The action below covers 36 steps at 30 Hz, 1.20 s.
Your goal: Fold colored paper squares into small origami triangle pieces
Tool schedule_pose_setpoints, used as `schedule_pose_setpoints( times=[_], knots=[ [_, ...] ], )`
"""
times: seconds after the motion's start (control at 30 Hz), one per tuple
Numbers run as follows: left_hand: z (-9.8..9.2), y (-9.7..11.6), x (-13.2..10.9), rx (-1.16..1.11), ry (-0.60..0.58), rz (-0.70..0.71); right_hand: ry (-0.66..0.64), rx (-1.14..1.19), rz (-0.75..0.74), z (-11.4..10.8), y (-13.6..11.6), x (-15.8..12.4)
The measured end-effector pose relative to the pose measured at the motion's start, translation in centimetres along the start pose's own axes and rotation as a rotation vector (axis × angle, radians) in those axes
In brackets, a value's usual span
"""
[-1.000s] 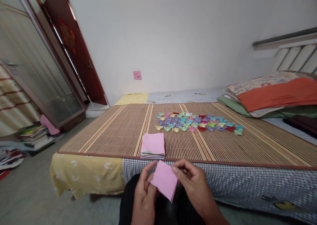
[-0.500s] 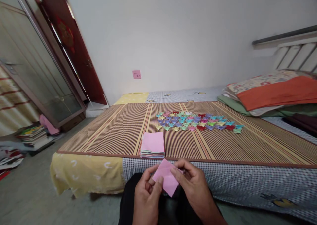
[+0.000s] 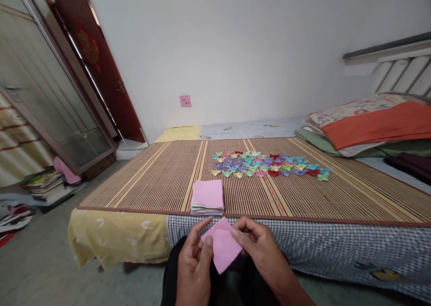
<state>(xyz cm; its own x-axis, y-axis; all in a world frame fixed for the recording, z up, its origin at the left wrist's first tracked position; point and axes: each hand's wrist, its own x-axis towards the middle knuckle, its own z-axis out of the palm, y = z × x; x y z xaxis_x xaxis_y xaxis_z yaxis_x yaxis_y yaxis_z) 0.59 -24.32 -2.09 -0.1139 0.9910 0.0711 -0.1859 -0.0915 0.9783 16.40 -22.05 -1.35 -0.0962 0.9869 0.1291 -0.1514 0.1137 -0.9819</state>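
Observation:
A pink square of paper (image 3: 222, 244), faintly creased, is held corner-up above my lap, just in front of the bed's edge. My left hand (image 3: 196, 261) pinches its left corner, thumb on top and index finger stretched out behind. My right hand (image 3: 261, 247) grips the right corner between thumb and fingers. Past the hands, a stack of coloured paper sheets (image 3: 208, 197) with a pink one on top lies at the mat's front edge. Several rows of small folded paper pieces (image 3: 266, 164) in many colours are set out farther back on the mat.
A striped bamboo mat (image 3: 144, 175) covers the bed. Folded bedding (image 3: 373, 121) is piled at the right. A pink note (image 3: 185, 101) is stuck on the wall. At the left stand a red door (image 3: 97, 63) and a pile of books (image 3: 45, 182) on the floor.
The pink paper has been turned a little and shows a wider, flatter face. My left hand has shifted left and its index finger has straightened; my right hand keeps its corner.

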Motion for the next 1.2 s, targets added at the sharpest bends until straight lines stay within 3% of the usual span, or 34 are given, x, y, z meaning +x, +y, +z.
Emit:
schedule_pose_setpoints(
  times=[0.13,0.3,0.37,0.57,0.7,0.87,1.2],
  knots=[
    [-1.0,1.2,0.4,0.175,-0.059,0.084,-0.015,-0.012,0.036,-0.2,-0.2,-0.1],
    [-1.9,2.8,1.4,0.212,-0.342,0.070,-0.061,-0.044,0.067,-0.5,-0.5,0.1],
    [-2.2,2.7,2.0,0.187,-0.369,0.028,-0.094,-0.054,0.078,-0.5,-0.6,0.2],
    [-2.1,1.4,2.7,-0.257,-0.279,-0.256,-0.056,-0.129,-0.072,-1.0,-0.8,0.0],
    [-1.9,1.2,2.6,-0.325,-0.242,-0.305,-0.118,-0.232,-0.158,-1.3,-1.0,-0.4],
    [-1.8,0.5,2.4,-0.333,-0.277,-0.298,-0.090,-0.296,-0.170,-0.8,-1.1,-0.7],
    [-2.2,0.5,1.9,0.018,-0.216,-0.091,0.000,-0.234,-0.179,0.3,0.2,-0.7]
  ],
)
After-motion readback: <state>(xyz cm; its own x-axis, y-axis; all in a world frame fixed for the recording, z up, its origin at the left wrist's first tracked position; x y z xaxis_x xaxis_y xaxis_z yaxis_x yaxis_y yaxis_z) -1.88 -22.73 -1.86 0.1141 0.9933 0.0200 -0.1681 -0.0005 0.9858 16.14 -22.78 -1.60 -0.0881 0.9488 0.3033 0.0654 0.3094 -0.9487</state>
